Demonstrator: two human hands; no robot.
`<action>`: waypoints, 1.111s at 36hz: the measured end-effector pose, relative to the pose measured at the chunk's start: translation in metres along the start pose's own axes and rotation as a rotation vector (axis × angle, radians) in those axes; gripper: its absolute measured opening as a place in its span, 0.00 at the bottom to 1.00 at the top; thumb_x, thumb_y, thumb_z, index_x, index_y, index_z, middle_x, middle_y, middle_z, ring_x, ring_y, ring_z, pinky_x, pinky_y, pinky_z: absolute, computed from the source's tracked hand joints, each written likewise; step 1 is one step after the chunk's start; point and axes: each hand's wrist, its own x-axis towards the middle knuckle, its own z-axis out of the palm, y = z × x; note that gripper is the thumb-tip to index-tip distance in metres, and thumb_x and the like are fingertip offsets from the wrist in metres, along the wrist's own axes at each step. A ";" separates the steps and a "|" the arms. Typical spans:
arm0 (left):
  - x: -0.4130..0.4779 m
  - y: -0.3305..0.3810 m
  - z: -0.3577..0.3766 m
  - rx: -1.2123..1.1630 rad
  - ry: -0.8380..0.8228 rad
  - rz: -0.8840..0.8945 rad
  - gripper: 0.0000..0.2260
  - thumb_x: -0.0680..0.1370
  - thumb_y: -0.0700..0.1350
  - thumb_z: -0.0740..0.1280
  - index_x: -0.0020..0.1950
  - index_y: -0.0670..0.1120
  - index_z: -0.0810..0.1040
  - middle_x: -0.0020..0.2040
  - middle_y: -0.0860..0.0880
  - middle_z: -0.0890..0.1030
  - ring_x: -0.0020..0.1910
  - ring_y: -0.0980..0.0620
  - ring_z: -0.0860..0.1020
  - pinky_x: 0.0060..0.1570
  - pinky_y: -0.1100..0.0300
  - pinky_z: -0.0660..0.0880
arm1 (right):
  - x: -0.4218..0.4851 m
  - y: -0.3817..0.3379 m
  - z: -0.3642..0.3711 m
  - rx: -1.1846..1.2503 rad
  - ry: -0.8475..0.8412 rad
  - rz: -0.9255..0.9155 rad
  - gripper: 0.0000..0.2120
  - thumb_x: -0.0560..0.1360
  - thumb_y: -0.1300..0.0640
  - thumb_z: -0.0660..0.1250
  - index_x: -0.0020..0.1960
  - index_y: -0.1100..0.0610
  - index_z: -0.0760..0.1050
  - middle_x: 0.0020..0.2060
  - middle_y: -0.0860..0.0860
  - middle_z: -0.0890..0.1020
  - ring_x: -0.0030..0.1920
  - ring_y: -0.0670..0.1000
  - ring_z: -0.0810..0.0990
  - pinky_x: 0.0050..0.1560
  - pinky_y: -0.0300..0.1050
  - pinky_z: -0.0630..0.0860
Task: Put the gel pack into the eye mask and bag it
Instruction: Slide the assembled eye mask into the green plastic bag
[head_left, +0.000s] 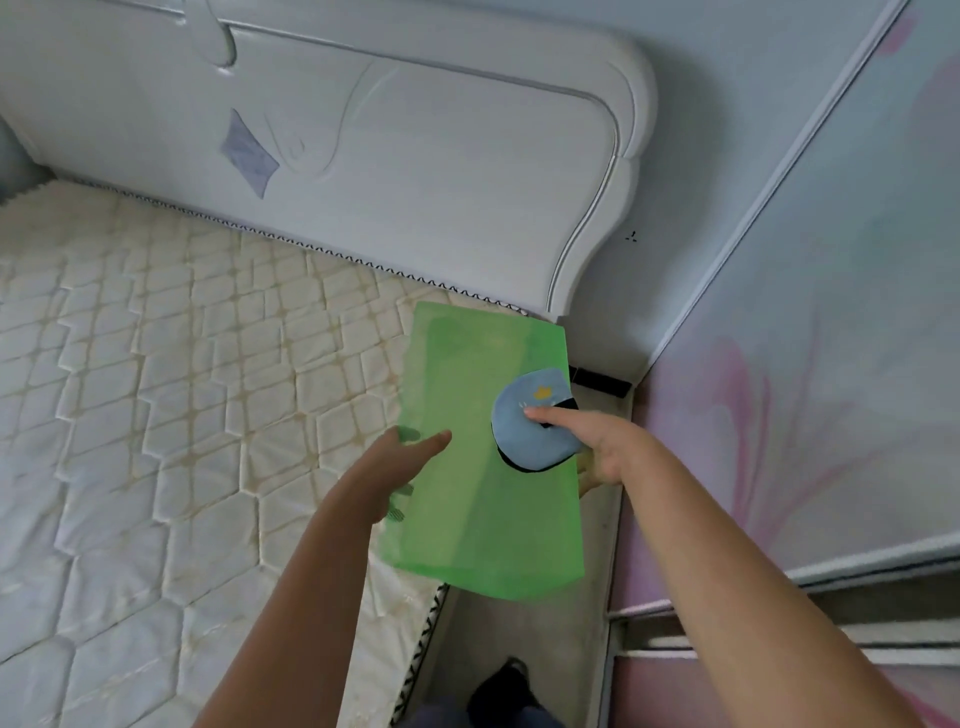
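Head view: blue, black-edged eye mask (519, 439) against translucent green bag (483, 514)

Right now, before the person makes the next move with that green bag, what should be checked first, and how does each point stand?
1. Left hand grips the green bag, thumb on top, fingers showing through it: ok.
2. Right hand holds the blue eye mask, thumb pressed on it: ok.
3. Mask inside the bag: not ok; it shows plain blue, untinted, lying over the bag's right edge.
4. Bag mouth open: cannot tell; no opened edge shows.
5. Gel pack in the mask: cannot tell; none is visible.
6. Strap tucked in: not ok; the black strap sticks out past the bag's right edge.
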 end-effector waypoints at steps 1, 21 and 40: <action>0.007 0.007 0.002 -0.006 0.004 -0.004 0.29 0.71 0.59 0.68 0.66 0.45 0.67 0.60 0.42 0.72 0.50 0.41 0.75 0.46 0.45 0.75 | 0.008 -0.008 -0.005 -0.014 0.003 -0.001 0.34 0.64 0.45 0.75 0.65 0.58 0.70 0.62 0.58 0.75 0.60 0.61 0.76 0.60 0.63 0.71; 0.164 0.167 0.001 -0.033 0.056 0.007 0.26 0.72 0.57 0.68 0.63 0.42 0.69 0.58 0.43 0.74 0.50 0.43 0.74 0.42 0.54 0.73 | 0.145 -0.183 -0.059 -0.029 -0.034 -0.019 0.44 0.63 0.43 0.75 0.72 0.58 0.61 0.71 0.56 0.64 0.70 0.58 0.65 0.69 0.60 0.62; 0.268 0.275 0.014 -0.109 0.134 -0.034 0.25 0.73 0.56 0.68 0.63 0.43 0.69 0.55 0.44 0.73 0.52 0.42 0.73 0.48 0.51 0.71 | 0.252 -0.305 -0.108 -0.091 -0.028 -0.055 0.42 0.62 0.42 0.75 0.69 0.57 0.64 0.71 0.54 0.64 0.70 0.55 0.63 0.65 0.51 0.61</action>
